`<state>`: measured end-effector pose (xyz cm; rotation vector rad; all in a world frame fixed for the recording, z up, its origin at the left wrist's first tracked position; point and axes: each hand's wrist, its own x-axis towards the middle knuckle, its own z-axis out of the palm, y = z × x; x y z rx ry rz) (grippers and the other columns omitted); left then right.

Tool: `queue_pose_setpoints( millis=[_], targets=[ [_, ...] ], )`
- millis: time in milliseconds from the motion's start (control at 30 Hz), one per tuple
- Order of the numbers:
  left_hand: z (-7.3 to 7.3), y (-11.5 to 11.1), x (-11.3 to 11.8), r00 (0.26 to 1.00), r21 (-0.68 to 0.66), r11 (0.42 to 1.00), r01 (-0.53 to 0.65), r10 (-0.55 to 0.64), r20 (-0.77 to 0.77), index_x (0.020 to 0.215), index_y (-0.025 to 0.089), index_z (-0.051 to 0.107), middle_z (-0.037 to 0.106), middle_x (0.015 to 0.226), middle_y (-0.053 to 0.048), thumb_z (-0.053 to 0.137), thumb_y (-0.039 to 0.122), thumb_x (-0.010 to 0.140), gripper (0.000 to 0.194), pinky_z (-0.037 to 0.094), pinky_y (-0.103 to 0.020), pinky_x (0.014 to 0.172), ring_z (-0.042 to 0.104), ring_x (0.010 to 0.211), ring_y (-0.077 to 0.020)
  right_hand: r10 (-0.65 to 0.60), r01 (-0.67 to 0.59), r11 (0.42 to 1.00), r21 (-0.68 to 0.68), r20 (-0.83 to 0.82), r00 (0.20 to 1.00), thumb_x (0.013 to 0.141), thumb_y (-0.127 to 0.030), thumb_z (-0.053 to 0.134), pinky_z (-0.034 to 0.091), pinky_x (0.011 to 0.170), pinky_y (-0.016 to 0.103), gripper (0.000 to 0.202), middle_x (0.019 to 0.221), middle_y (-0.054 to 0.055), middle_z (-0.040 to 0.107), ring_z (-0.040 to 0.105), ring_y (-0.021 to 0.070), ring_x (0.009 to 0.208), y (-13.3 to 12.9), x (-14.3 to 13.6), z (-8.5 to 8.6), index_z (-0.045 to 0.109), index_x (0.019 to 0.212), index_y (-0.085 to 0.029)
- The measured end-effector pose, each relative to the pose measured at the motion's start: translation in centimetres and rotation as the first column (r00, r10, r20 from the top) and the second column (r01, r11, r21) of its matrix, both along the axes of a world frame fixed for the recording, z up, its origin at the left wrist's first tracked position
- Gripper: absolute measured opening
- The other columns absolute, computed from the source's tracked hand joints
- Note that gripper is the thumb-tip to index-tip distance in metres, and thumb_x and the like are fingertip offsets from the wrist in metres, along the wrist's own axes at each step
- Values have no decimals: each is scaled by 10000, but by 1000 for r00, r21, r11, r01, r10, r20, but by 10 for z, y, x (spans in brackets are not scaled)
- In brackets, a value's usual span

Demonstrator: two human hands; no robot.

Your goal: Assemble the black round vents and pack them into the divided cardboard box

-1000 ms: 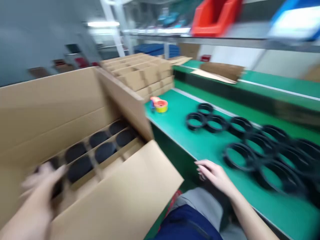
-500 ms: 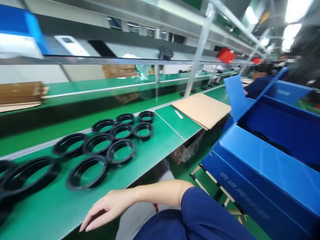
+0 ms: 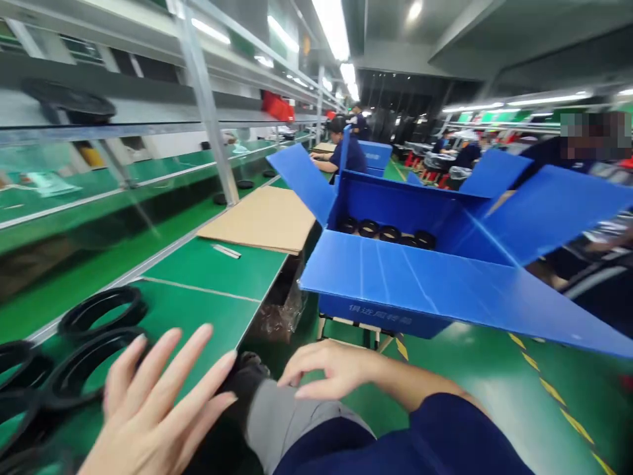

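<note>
My left hand [image 3: 161, 402] is spread with nothing in it, above the green tabletop [image 3: 217, 270]. Its fingers partly cover a black ring [image 3: 64, 379], but I cannot tell whether they touch it. Another black ring [image 3: 74, 321] lies just beyond, with several more at the left edge. My right hand [image 3: 329, 369] hovers by my grey-clad knee, fingers loosely bent and apart, holding nothing. Ahead of it stands a large blue box [image 3: 420, 277] with its flaps folded out. Several black rings [image 3: 390, 233] sit inside, along its far left part.
Flat brown cardboard [image 3: 262, 218] lies on the table beyond a thin white strip [image 3: 226, 251]. A metal post [image 3: 205, 99] rises behind it, carrying shelves. A low stand [image 3: 346, 324] supports the box. Further off, a person [image 3: 349, 152] sits along the same bench.
My view has swung right, bringing the blue box to the middle. My left hand has come into view over the rings. My right hand has moved from the table edge to beside my knee.
</note>
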<state>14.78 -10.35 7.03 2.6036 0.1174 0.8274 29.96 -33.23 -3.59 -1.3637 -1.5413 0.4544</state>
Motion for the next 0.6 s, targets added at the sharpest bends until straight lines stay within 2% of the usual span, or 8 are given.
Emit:
queue_pose_setpoints(
  millis=[67, 133, 200, 267, 367, 467, 533, 600],
  targets=[
    [9, -17, 43, 961, 196, 945, 262, -274, 40, 1307, 747, 457, 458, 1456, 318, 583, 744, 784, 538, 170, -470, 1296, 438, 1451, -315, -74, 75, 997, -6, 125, 989, 1004, -328, 580, 543, 969, 280, 307, 1140, 119, 725, 689, 171, 1029, -49, 0, 25, 702, 1200, -125],
    [15, -36, 90, 873, 365, 814, 451, -487, 8, 1536, 559, 313, 324, 1610, 168, 443, 582, 969, 583, 114, -509, 1300, 308, 1530, -286, -145, 148, 989, 7, 240, 960, 1018, -297, 560, 545, 973, 282, 260, 1128, 119, 742, 695, 173, 1055, -91, -7, 56, 704, 1162, -135],
    [14, -52, 127, 797, 452, 699, 555, -602, -49, 1603, 382, 306, 343, 1635, 32, 376, 459, 1043, 570, 80, -508, 1297, 286, 1541, -271, -269, 258, 963, 75, 308, 913, 1017, -255, 579, 552, 963, 272, 221, 1120, 119, 751, 701, 169, 1063, -128, -16, 91, 695, 1162, -136],
    [5, -60, 151, 744, 521, 607, 599, -663, -84, 1563, 267, 410, 472, 1566, -41, 374, 468, 1064, 539, 34, -466, 1297, 423, 1470, -263, -491, 458, 871, 177, 324, 808, 1010, -224, 604, 551, 973, 277, 223, 1121, 107, 751, 696, 166, 1078, -157, -20, 123, 683, 1207, -157],
    [-17, -62, 163, 705, 597, 543, 590, -707, -55, 1406, 184, 583, 625, 1416, -83, 391, 551, 1057, 542, -22, -413, 1292, 599, 1303, -273, -769, 746, 626, 228, 340, 541, 1026, -277, 583, 559, 988, 327, 299, 1240, 97, 697, 656, 181, 1150, -192, 2, 156, 643, 1313, -221],
    [-34, -59, 159, 710, 616, 559, 555, -704, -1, 1400, 173, 581, 619, 1422, -93, 380, 546, 1062, 542, -32, -435, 1292, 603, 1295, -289, -795, 880, 468, 87, 477, 375, 994, -462, 607, 472, 1131, 478, 539, 1474, 147, 532, 507, 266, 1374, -209, 65, 160, 519, 1473, -233],
    [-35, -56, 151, 725, 600, 584, 547, -689, 10, 1485, 199, 499, 562, 1489, -78, 382, 531, 1064, 549, -16, -448, 1294, 551, 1357, -285, -722, 921, 374, -108, 590, 363, 903, -583, 688, 310, 1227, 579, 844, 1616, 208, 341, 294, 350, 1524, -208, 115, 148, 379, 1579, -185],
    [-29, -49, 138, 740, 566, 608, 557, -672, -7, 1561, 240, 394, 516, 1536, -54, 391, 512, 1066, 565, 25, -461, 1298, 489, 1417, -274, -641, 909, 275, -315, 644, 417, 831, -667, 722, 210, 1253, 608, 1054, 1676, 232, 192, 140, 392, 1571, -198, 157, 129, 264, 1629, -153]
  ],
)
